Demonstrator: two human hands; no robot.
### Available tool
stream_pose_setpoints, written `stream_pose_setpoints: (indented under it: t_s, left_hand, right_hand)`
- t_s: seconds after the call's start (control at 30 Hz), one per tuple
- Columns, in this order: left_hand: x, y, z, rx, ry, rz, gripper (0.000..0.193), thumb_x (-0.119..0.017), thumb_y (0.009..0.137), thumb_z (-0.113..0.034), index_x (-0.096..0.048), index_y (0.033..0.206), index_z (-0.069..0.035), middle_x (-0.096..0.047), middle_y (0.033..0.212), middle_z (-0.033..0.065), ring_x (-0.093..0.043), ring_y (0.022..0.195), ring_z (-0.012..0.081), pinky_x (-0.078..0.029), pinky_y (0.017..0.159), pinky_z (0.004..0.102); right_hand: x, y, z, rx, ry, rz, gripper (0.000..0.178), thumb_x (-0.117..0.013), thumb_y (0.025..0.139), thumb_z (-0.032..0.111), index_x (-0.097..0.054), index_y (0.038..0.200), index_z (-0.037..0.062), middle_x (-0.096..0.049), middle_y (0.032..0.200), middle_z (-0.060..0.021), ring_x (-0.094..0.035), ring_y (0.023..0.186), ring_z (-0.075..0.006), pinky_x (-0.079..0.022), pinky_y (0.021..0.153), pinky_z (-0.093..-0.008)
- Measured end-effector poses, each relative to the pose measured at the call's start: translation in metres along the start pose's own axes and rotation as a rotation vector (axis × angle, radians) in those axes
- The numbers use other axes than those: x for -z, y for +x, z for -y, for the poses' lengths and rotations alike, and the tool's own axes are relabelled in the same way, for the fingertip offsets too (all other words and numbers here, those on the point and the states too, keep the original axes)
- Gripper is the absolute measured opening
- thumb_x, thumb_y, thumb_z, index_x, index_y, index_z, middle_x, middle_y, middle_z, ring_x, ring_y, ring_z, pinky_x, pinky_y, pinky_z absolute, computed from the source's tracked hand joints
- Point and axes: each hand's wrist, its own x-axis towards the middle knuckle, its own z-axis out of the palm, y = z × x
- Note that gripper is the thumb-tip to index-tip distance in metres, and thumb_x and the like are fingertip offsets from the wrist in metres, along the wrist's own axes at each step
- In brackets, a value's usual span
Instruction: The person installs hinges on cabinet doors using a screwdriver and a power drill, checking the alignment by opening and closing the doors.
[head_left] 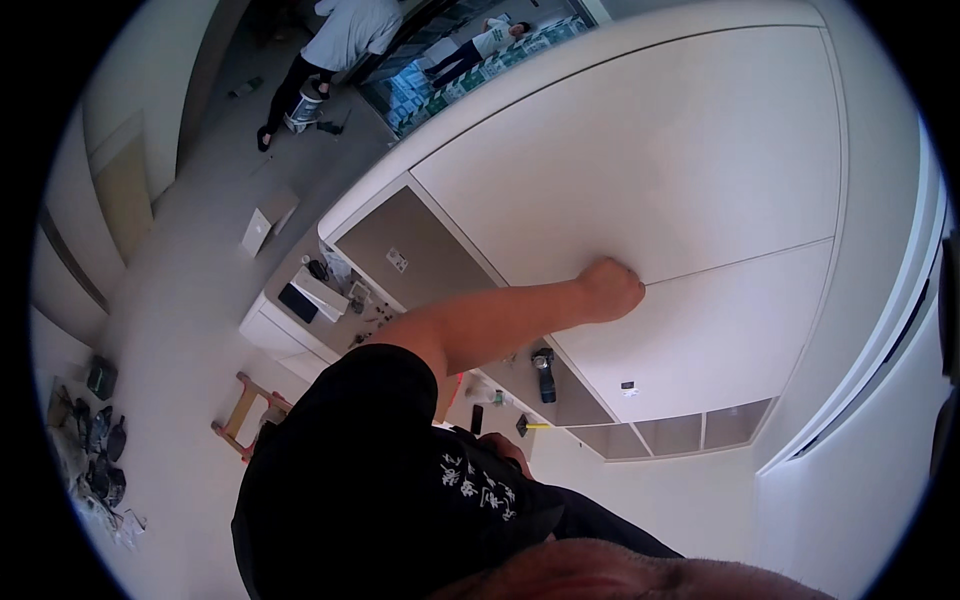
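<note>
My left arm stretches from a black sleeve toward a large pale cabinet. At its end my left hand (612, 290) is closed in a fist against the seam between an upper door (640, 150) and a lower door (720, 330). Whatever its fingers may hold is hidden. Low beside my dark-clothed body, my right hand (508, 452) shows only in part, its fingers hard to make out. In an open compartment under the lower door stands a black power drill (545, 376). Near my right hand lie a dark phone (477, 418) and a small black-and-yellow tool (524, 426).
Small hardware, a white box (322, 295) and a dark flat device (297, 302) cover a counter on the left. A red-and-wood stepladder (240, 415) stands below it. Bags and tools (100, 450) lie on the floor. Two people (350, 35) (490, 40) are farther back.
</note>
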Motion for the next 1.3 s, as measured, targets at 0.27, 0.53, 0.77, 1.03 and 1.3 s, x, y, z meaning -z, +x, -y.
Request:
stream_pose_setpoints:
  t_s: [0.27,0.53,0.77,1.03,1.3]
  left_hand:
    - [0.014,0.006,-0.026,0.115,-0.01,0.138,0.012,-0.063,0.085,-0.018,-0.068,0.083,-0.007,-0.071,0.085,0.0104,-0.072,0.073,0.0306,-0.057,0.061,0.0464]
    - [0.013,-0.033,-0.016,0.29,0.059,0.016,0.013,-0.068,0.089,-0.026,-0.069,0.086,-0.013,-0.071,0.082,0.0075,-0.07,0.073,0.0313,-0.056,0.065,0.045]
    - [0.02,-0.067,-0.008,0.444,0.155,0.101,0.014,-0.067,0.094,-0.026,-0.069,0.098,-0.013,-0.073,0.085,0.0112,-0.07,0.078,0.0349,-0.055,0.069,0.0456]
    - [0.06,-0.013,-0.026,0.368,0.237,0.01,0.022,-0.062,0.099,-0.033,-0.068,0.1,-0.012,-0.071,0.079,0.0111,-0.069,0.072,0.0344,-0.054,0.065,0.045]
    - [0.045,0.028,-0.065,0.351,0.33,0.215,0.034,-0.064,0.096,-0.046,-0.071,0.096,-0.013,-0.073,0.078,0.0054,-0.071,0.074,0.03,-0.054,0.064,0.0422]
  right_hand:
    - [-0.017,0.022,-0.1,0.209,0.129,-0.046,0.046,-0.073,0.087,0.031,-0.062,0.123,0.0045,-0.07,0.111,-0.02,-0.067,0.11,-0.0341,-0.051,0.093,-0.0392]
    - [-0.036,0.065,-0.18,0.13,0.324,-0.189,0.042,-0.076,0.086,0.025,-0.061,0.122,0.0085,-0.071,0.113,-0.0195,-0.067,0.112,-0.0356,-0.052,0.096,-0.0428]
    - [-0.027,0.056,-0.189,0.182,0.277,-0.278,0.037,-0.076,0.082,0.02,-0.063,0.114,0.008,-0.072,0.103,-0.0204,-0.069,0.102,-0.0418,-0.053,0.087,-0.047]
    - [-0.037,0.034,-0.203,0.109,0.308,-0.306,0.035,-0.077,0.085,0.022,-0.06,0.113,0.0089,-0.073,0.095,-0.0168,-0.072,0.091,-0.0383,-0.056,0.078,-0.0459]
    - [-0.05,0.031,-0.222,0.044,0.326,-0.349,0.039,-0.079,0.085,0.026,-0.06,0.114,0.0083,-0.073,0.095,-0.0183,-0.072,0.091,-0.038,-0.057,0.078,-0.0462]
